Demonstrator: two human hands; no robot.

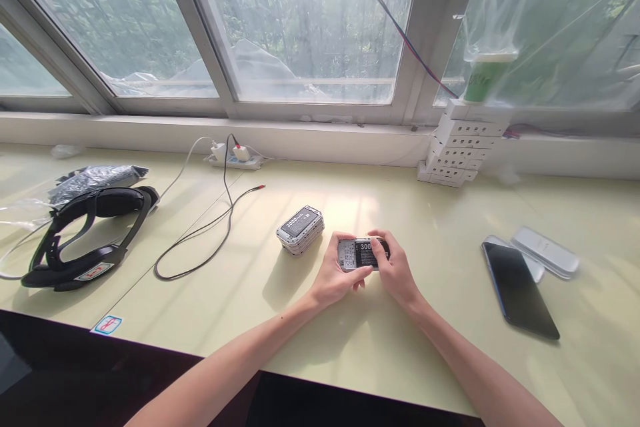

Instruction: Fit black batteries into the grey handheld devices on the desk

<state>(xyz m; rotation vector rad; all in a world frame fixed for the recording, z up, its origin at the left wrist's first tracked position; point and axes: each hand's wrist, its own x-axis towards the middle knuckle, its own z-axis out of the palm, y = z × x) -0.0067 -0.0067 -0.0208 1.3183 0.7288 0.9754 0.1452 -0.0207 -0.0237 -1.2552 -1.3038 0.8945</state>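
Note:
Between both hands, just above the table, is a small grey device point(348, 255) with its back uncovered. A black battery point(365, 253) printed with "300..." lies in it, its right part behind my fingers. My left hand point(339, 271) grips the device's left end, thumb along the near edge. My right hand point(395, 267) wraps the right end, with its thumb pressing on the battery. To the left of my hands stands a stack of similar devices point(300, 230), the top one showing a black battery marked "3000".
A black headset point(95, 260) and a silvery plastic package point(100, 180) lie at left. Cables run from a power strip point(235, 160). White boxes point(455, 147) are stacked at the window, a green cup point(485, 80) on top. A phone point(520, 290) and white cases point(545, 251) lie right.

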